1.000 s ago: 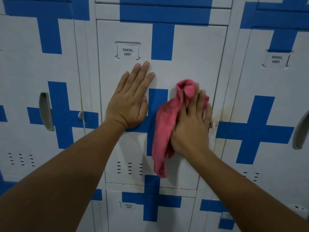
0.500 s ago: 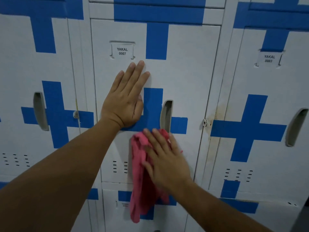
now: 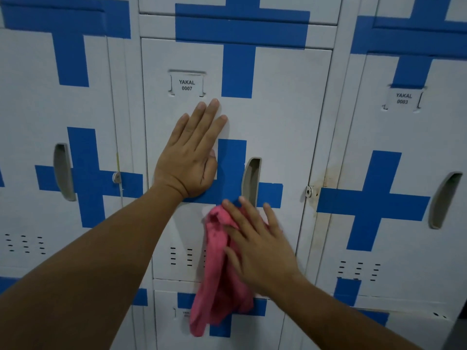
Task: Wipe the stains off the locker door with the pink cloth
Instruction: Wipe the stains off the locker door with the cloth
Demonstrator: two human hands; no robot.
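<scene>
The white locker door labelled YAKAL 0007 carries blue cross tape and a recessed grey handle. My left hand lies flat on the door, fingers spread, just left of the handle. My right hand presses the pink cloth against the lower part of the door, below the handle. The cloth hangs down past the door's bottom edge, over the locker beneath. Brownish stains show along the frame at the door's right edge, near the lock hasp.
Neighbouring lockers stand on both sides: one to the left with its own handle, and YAKAL 0003 to the right. Vent slots sit low on the door. Another locker lies below.
My right hand has swept the pink cloth from beside the handle at the right edge down to the lower part of the door. My left hand has stayed flat in place.
</scene>
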